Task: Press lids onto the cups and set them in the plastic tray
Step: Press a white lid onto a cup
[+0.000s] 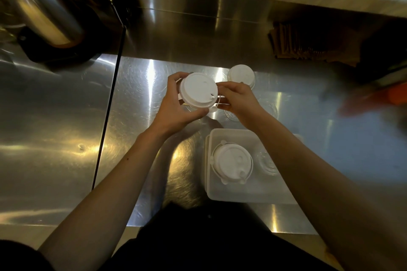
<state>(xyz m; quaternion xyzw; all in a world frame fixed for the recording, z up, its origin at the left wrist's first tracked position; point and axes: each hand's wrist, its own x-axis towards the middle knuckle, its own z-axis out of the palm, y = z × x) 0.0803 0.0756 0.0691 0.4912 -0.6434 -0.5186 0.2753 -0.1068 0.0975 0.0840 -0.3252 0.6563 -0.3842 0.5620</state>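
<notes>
A cup with a white lid is held above the steel counter between both hands. My left hand wraps its left and near side, thumb under the lid's rim. My right hand pinches the lid's right edge by the small plug tab. A second lidded cup stands just behind my right hand. The translucent plastic tray lies near me at the right, with one lidded cup in its left half. A clear object beside it is partly hidden by my right forearm.
The steel counter has a dark seam running down its left part. A metal appliance stands at the back left. Brown paper items lie at the back right. A blurred orange shape is at the right edge.
</notes>
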